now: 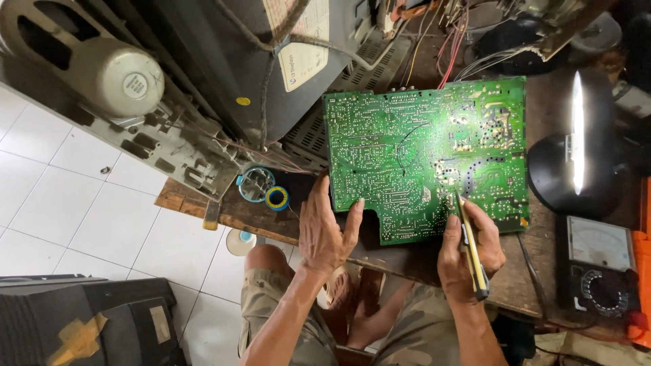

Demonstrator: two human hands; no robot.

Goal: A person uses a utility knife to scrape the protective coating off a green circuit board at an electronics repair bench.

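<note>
A large green circuit board [407, 149] lies solder side up on a wooden workbench [196, 200]. My left hand [327, 230] grips the board's near left edge, thumb on the board's lower corner. My right hand [468, 251] holds a yellow-and-black handled tool [471, 247] like a pen. Its tip touches the board near the lower middle, at a cluster of solder joints.
A lit black desk lamp [576, 149] stands to the right. An analogue multimeter [600, 268] sits below it. A solder spool [256, 184] and a small tape roll [277, 198] rest left of the board. An opened television chassis [224, 61] fills the back. Tiled floor lies at left.
</note>
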